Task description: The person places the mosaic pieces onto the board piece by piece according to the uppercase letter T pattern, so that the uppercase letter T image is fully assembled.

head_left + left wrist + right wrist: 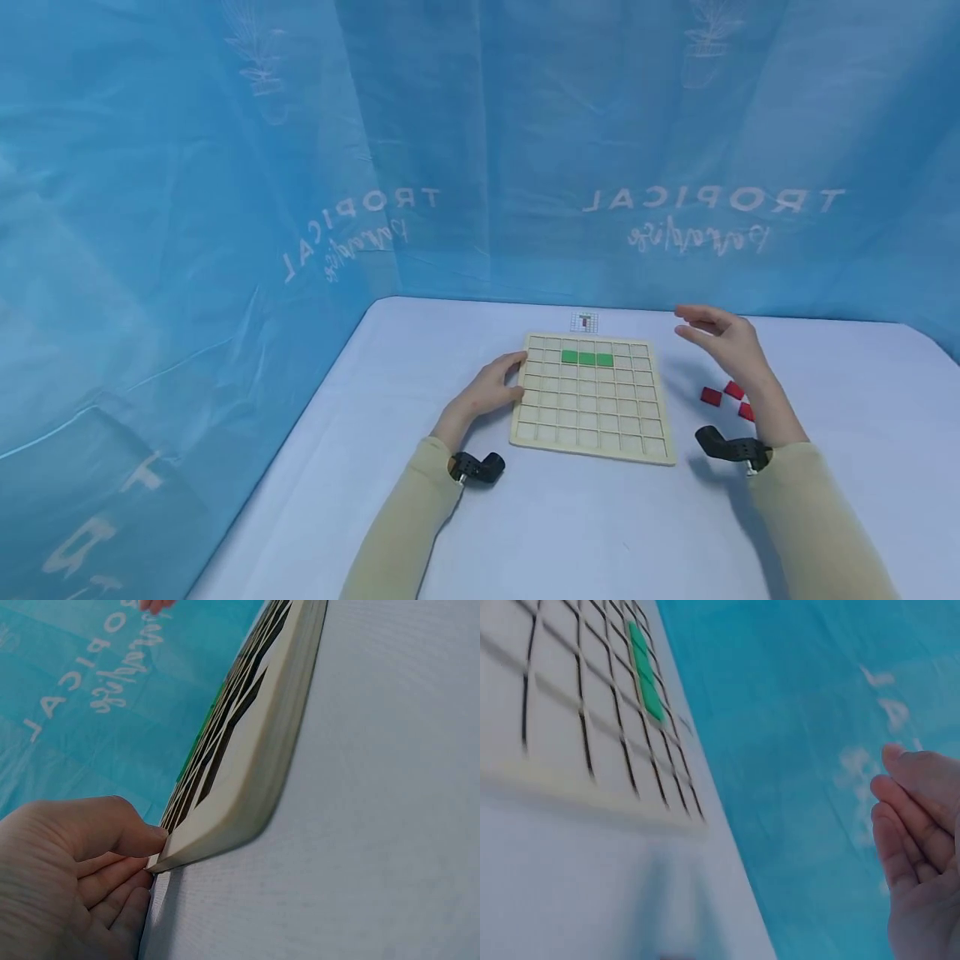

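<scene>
A pale gridded board (588, 450) lies flat on the table, with several green square tiles (587, 358) in a row near its far side. My left hand (486, 387) touches the board's left edge with its thumb and fingers spread apart. In the left wrist view, the thumb (135, 829) meets the board's rim; the fingertips are partly hidden. To the right of the board, my right hand (731, 342) is raised above the table, its fingers loosely bent and nothing visible between them. Red square tiles (711, 397) lie on the table below it, partly covered by the forearm.
A small printed grid card (584, 322) with a coloured T pattern lies just beyond the board's far edge. White cloth covers the table (570, 533). Blue printed curtains (525, 125) stand behind and to the left. Each wrist wears a black camera mount (480, 468).
</scene>
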Motion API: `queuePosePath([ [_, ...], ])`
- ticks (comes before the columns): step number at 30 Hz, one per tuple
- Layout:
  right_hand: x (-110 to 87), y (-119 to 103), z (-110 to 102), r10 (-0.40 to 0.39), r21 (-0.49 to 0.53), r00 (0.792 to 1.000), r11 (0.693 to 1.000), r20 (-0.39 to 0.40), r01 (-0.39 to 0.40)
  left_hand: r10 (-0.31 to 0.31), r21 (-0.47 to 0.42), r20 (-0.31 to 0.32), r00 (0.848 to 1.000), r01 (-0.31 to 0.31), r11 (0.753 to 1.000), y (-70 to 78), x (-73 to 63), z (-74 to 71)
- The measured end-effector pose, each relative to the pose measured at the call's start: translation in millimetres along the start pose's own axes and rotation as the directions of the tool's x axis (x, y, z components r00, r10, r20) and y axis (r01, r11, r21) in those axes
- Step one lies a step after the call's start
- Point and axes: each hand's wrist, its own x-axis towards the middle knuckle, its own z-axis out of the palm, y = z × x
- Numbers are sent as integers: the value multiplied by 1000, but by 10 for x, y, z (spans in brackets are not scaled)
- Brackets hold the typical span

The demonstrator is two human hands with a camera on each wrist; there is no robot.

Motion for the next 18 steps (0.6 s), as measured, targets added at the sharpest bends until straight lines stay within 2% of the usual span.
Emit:
queuePosePath([
  [3, -114, 66, -237, 31, -60, 998, 998, -57, -35, 4, -4, -10, 1000, -4, 1000, -2, -5, -13],
  [6, -283, 186, -482, 45, -103, 995, 993, -90, -55, 8, -18, 5, 1000, -8, 1000, -4, 1, 16],
  [9, -414, 280, -628, 50, -142, 993, 988, -106, -65, 12, -22, 17, 1000, -11, 1000, -22, -8, 14],
  [13, -537, 404, -674, 72, -162, 991, 983, -112, -90, 16, -19, 6, 1000, -16, 1000, -19, -13, 14],
  [18, -610, 566, -588, 78, -208, 992, 973, -99, -97, 18, -16, 3, 1000, -18, 1000, -8, -7, 10],
])
